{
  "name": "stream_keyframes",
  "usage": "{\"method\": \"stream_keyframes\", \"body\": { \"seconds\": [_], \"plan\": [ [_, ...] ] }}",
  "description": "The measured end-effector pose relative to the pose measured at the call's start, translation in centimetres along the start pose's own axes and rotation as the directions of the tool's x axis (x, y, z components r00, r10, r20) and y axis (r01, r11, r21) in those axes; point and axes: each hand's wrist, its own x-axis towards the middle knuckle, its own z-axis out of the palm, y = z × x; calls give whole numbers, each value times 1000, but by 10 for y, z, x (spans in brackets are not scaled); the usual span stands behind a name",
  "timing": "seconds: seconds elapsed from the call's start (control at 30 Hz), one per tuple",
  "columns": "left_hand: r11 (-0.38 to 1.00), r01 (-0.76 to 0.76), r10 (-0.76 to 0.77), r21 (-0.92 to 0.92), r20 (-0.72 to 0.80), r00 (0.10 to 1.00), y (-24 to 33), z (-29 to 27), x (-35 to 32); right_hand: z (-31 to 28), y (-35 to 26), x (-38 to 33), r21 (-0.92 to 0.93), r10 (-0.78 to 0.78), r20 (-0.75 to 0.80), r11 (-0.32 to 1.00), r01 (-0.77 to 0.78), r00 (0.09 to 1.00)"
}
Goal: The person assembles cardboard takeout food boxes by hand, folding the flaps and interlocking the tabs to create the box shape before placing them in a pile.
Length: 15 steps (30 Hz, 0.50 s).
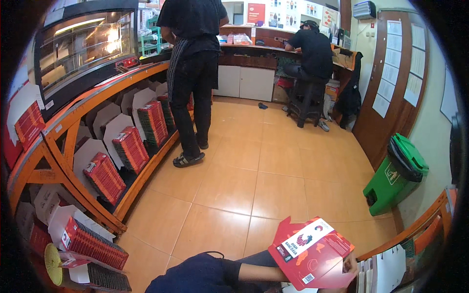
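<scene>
A flat red food carton [312, 259] with a white printed panel and angled flaps is held low at the right, tilted toward me. Fingers of what looks like my right hand [350, 264] curl round its right edge. My left forearm, bare below a dark sleeve, reaches rightward and passes behind the carton, which hides that hand. Just right of the carton, a row of white boards or cartons [386, 271] stands on edge in an orange-framed rack.
Red carton stacks [104, 177] fill the orange shelf [139, 185] at left, below a glass warmer [88, 44]. One person [190, 58] stands beside it; another [312, 53] sits on a stool at the back counter. A green bin [395, 178] stands at right.
</scene>
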Motion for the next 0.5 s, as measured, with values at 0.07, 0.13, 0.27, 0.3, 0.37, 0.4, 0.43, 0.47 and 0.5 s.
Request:
{"method": "stream_keyframes", "body": {
  "seconds": [0.07,0.13,0.27,0.3,0.37,0.4,0.43,0.47,0.5],
  "plan": [
    [1000,-9,9,1,22,1000,-4,3,6,14,11,0,455,140,66,877,-154,988],
    [999,-21,19,34,40,999,-14,11,7,-2,23,-7,655,89,269,713,-250,959],
    [996,-1,-4,90,55,998,-45,26,2,-53,-24,-31,425,469,108,775,-468,876],
    [995,42,-32,-95,102,994,-32,19,8,-74,-42,-34,353,610,15,739,-575,793],
    [968,103,-82,-227,98,992,-19,11,13,-104,-56,-39,-143,580,-244,772,-620,777],
    [974,74,-70,-216,27,997,-33,10,12,-116,-69,-40,-436,511,-371,641,-631,776],
    [971,141,-144,-191,2,990,-50,8,7,-128,-85,-39,-676,423,-461,402,-618,780],
    [973,219,-222,-78,-25,975,-67,8,4,-133,-108,-24,-733,383,-528,245,-634,758],
    [965,263,-261,8,-84,962,-90,6,-1,-168,-49,-70,-801,308,-375,367,-473,874]
  ]
}}
